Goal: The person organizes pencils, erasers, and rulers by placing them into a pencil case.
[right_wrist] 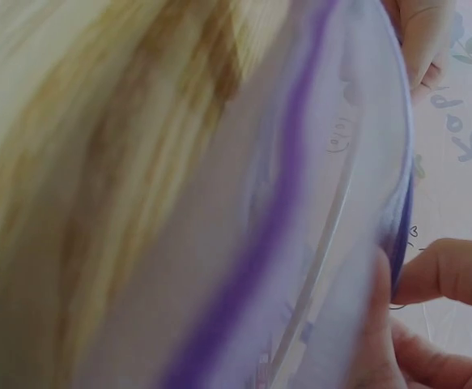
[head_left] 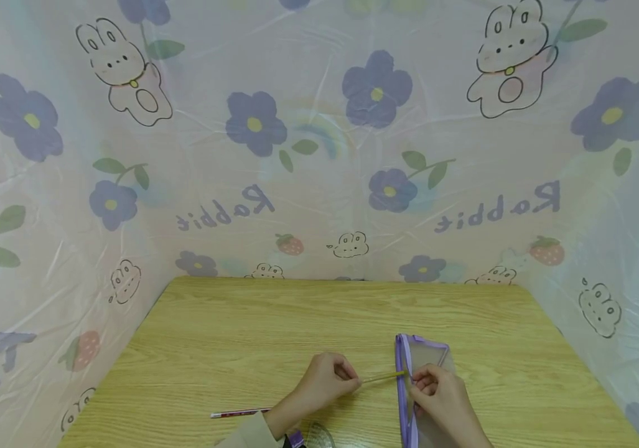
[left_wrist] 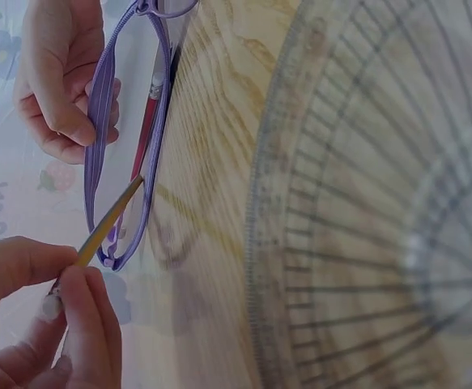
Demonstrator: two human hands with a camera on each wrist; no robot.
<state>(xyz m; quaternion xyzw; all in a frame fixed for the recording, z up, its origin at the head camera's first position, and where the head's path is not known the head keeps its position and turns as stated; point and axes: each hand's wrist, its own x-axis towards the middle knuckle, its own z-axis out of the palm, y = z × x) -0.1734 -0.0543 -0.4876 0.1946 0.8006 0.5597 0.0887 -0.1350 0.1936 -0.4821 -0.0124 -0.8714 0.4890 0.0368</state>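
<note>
My left hand [head_left: 325,378] pinches a yellow pencil [head_left: 379,377] near one end. The pencil's far end reaches into the mouth of a see-through pencil pouch [head_left: 430,353] with purple zip edging. With thumb and fingers, my right hand [head_left: 443,393] grips one edge of that mouth, which gapes in the left wrist view. Inside the pouch lies a red pencil [left_wrist: 145,130] with a white eraser end. The right wrist view shows the purple edging [right_wrist: 288,178] up close and blurred, with right-hand fingers [right_wrist: 442,279] on the pouch's rim.
Another dark red pencil [head_left: 236,413] lies on the wooden table [head_left: 274,323], partly behind my left forearm. A clear protractor [head_left: 320,437] and a small purple item [head_left: 295,439] sit at the near edge. A rabbit-and-flower curtain [head_left: 319,155] surrounds the table's back and sides.
</note>
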